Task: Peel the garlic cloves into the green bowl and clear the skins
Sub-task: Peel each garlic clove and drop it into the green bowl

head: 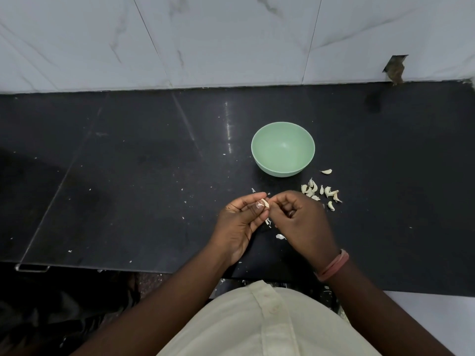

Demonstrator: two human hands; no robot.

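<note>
My left hand (237,219) and right hand (295,217) both pinch one garlic clove (264,202) mid-counter, just short of the green bowl (282,149) — light, slippery, papery skin — best grabbed at its tip.

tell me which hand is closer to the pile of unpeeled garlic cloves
Right. The right hand sits just beside the clove pile, below and left of it; the left hand lies farther left, beyond the right.

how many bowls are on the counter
1. The green bowl stands on the black counter, beyond both hands, with loose garlic cloves lying just to its near right. Nothing visible could hide another.
</note>
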